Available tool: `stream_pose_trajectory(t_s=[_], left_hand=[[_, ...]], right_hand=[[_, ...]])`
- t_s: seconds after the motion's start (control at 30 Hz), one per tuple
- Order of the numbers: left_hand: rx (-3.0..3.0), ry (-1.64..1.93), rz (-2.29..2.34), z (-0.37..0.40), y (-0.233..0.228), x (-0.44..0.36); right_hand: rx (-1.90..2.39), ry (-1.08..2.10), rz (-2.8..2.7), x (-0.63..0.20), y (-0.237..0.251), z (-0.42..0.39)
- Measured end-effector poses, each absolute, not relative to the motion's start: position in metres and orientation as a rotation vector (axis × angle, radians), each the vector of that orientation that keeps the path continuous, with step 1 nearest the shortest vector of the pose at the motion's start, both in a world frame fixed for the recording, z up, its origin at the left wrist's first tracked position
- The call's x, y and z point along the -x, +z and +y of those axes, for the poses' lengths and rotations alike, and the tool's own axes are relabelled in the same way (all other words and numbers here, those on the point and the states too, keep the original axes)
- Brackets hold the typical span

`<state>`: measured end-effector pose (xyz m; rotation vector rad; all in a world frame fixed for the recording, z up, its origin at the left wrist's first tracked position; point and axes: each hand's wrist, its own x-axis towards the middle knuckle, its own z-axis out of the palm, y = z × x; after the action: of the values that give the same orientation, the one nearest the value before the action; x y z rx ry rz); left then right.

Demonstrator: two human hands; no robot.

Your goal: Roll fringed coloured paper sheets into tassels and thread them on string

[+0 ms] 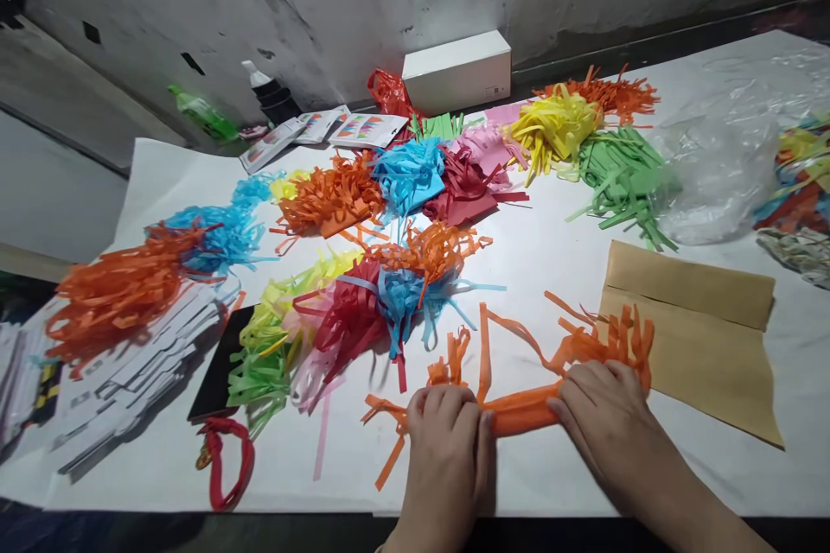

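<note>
An orange tissue-paper tassel (524,409) lies near the table's front edge, a flat band in the middle with fringed strips at both ends. My left hand (446,441) is closed over its left part, fingers curled down on the paper. At the right end my right hand (603,419) grips the band, and loose orange strips stick out beyond the knuckles. Both sets of fingertips are partly hidden. Just right of my right hand lies a folded piece of brown paper (713,363), which the orange fringe overlaps.
Fringed tissue bundles lie across the white-covered table: a dark red one (354,307), a blue one (410,173) and a green one (622,177) among several. A white box (457,69) stands by the wall. Clear plastic (719,164) is at right, a red band (250,467) at front left.
</note>
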<state>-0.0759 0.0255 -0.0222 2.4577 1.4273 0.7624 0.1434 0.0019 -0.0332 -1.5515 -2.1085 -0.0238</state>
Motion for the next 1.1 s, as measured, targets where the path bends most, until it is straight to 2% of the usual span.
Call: stream_pose_trajectory(t_s=[0.2, 0.3, 0.4, 0.47, 0.7, 0.87, 1.1], left_hand=[[-2.544, 0.620, 1.612, 0.035, -0.029, 0.070], [-2.542, 0.597, 1.604, 0.035, -0.029, 0.070], [-2.501, 0.636, 1.565, 0.035, -0.023, 0.072], [-2.485, 0.718, 1.514, 0.035, -0.018, 0.074], [-2.608, 0.894, 1.133, 0.028, -0.016, 0.075], [-2.586, 0.865, 1.099, 0.030, -0.021, 0.078], [-2.497, 0.803, 1.182, 0.026, -0.013, 0.082]], right_hand=[[1.709, -0.126, -2.105, -0.140, -0.028, 0.013], [1.491, -0.092, -2.024, -0.137, -0.024, 0.008], [1.201, -0.032, -2.168, -0.133, -0.026, 0.003], [1.156, -0.016, -2.245, -0.132, -0.029, 0.000], [1.220, 0.051, -2.227, -0.123, -0.031, -0.001], [1.178, 0.030, -2.293, -0.123, -0.030, -0.002], [1.281, 0.182, -2.039, -0.157, -0.033, -0.011]])
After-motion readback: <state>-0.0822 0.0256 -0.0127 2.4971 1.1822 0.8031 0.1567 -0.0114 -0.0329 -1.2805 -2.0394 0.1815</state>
